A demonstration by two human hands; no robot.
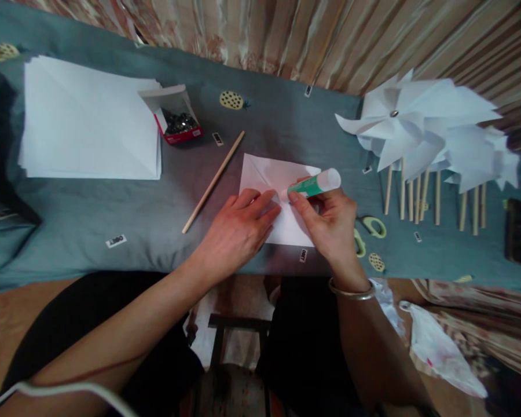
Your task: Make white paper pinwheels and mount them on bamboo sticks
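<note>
1. Left hand [238,226]: fingers flat and spread, gripping nothing, pinning the paper square [278,200] to the cloth [113,208] so it cannot slide.
2. Right hand [330,223]: fingers closed round the glue stick [315,184], tip at the square's centre.
3. Count: one loose stick [213,181], one pin box [176,119], one paper stack [87,121], several pinwheels [425,127].

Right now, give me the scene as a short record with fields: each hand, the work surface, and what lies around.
left hand: pressed flat on the white paper square
right hand: grips the green glue stick, tip on the paper
surface: blue-grey cloth
left of paper: wooden stick, open box of pins, paper stack
right of paper: finished white pinwheels, scissors
</note>
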